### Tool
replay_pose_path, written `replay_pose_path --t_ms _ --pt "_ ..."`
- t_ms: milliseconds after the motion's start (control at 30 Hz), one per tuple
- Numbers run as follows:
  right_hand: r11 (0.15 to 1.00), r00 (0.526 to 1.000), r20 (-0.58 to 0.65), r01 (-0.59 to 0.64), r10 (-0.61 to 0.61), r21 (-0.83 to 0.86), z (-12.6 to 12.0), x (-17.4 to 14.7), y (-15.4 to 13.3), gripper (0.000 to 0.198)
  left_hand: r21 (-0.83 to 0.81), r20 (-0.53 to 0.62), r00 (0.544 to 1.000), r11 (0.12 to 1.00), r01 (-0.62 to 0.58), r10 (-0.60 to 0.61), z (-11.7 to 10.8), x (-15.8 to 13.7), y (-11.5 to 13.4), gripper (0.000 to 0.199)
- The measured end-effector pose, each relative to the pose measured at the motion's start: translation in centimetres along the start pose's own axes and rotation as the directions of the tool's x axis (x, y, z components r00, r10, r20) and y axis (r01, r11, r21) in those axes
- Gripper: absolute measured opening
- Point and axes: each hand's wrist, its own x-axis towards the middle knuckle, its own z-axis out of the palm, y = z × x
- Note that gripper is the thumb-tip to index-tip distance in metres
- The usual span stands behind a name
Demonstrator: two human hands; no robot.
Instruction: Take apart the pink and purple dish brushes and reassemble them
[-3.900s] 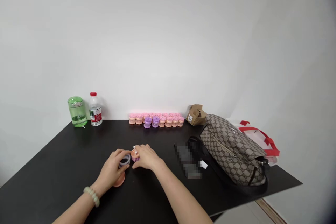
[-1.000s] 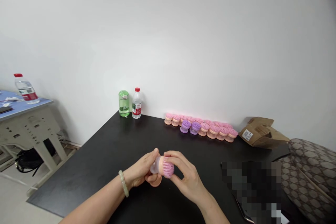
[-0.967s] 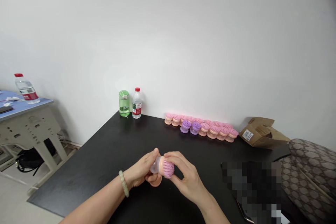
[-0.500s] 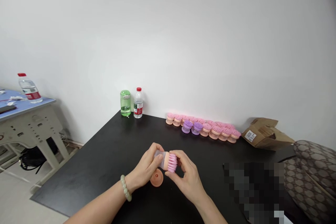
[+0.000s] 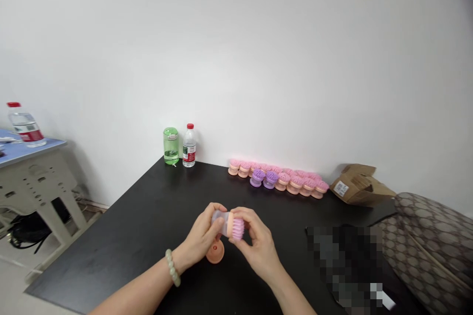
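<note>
Between my hands is a scrub brush (image 5: 237,228) with pink bristles, a peach ring and a translucent lilac body, tilted on its side with the bristles facing right. My left hand (image 5: 202,231) is closed around the translucent body. The fingers and thumb of my right hand (image 5: 257,245) pinch the brush at its ring and bristle end. Just below, on the black table (image 5: 148,216), lies a round peach cap (image 5: 215,252) with a small hole or knob at its centre, partly covered by my left hand.
Rows of pink brushes (image 5: 295,184) and two purple brushes (image 5: 271,180) stand along the wall. A green bottle (image 5: 171,146) and a water bottle (image 5: 189,146) are at the far left corner. At right are a torn cardboard box (image 5: 364,187) and patterned fabric (image 5: 432,236).
The view has turned slightly to the right, so everything sits further left. My right fingers have shifted from the bristles towards the ring. Both hands still hold the brush.
</note>
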Motion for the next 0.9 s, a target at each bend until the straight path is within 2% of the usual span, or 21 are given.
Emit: replay_pose_path --t_ms 100,167,233,433,567,633,700,767,900 --pt "0.977 0.983 0.068 0.177 -0.170 -0.119 0.0 0.0 -0.7 0.033 -0.136 -0.001 0.989 0.980 0.146 -0.147 0.2 0.0 0.1 0.040" --pt "0.971 0.979 0.080 0.198 -0.188 -0.136 0.0 0.1 -0.9 0.038 -0.198 -0.012 0.978 0.959 0.204 -0.210 0.2 0.1 0.1 0.041" --pt "0.975 0.984 0.059 0.174 -0.167 -0.135 0.0 0.2 -0.8 0.042 -0.221 0.001 0.975 0.951 0.216 -0.221 0.1 0.1 0.1 0.040" --pt "0.986 0.993 0.000 0.121 -0.122 -0.115 0.2 0.3 -0.4 0.048 -0.262 0.048 0.987 0.952 0.158 -0.151 -0.4 0.1 0.1 0.040" --pt "0.993 0.997 -0.079 -0.019 0.009 -0.121 0.7 0.2 0.0 0.056 -0.311 0.054 0.985 0.934 0.175 -0.166 -0.6 0.4 0.3 0.042" --pt "0.991 0.994 -0.100 -0.051 0.039 -0.124 0.7 0.2 0.1 0.053 -0.324 0.062 0.982 0.928 0.187 -0.176 -0.6 0.5 0.3 0.043" --pt "0.989 0.995 -0.098 -0.007 -0.007 -0.147 0.7 0.4 -0.1 0.046 -0.323 0.055 0.981 0.927 0.192 -0.184 -0.7 0.6 0.1 0.045" --pt "0.979 0.990 -0.093 0.085 -0.104 -0.186 0.5 0.6 -0.3 0.036 -0.311 0.046 0.979 0.928 0.204 -0.199 -0.8 0.7 0.0 0.044" --pt "0.941 0.962 -0.099 0.221 -0.253 -0.256 0.5 0.9 -0.5 0.025 -0.297 0.057 0.971 0.925 0.238 -0.232 -0.8 0.5 0.2 0.046"
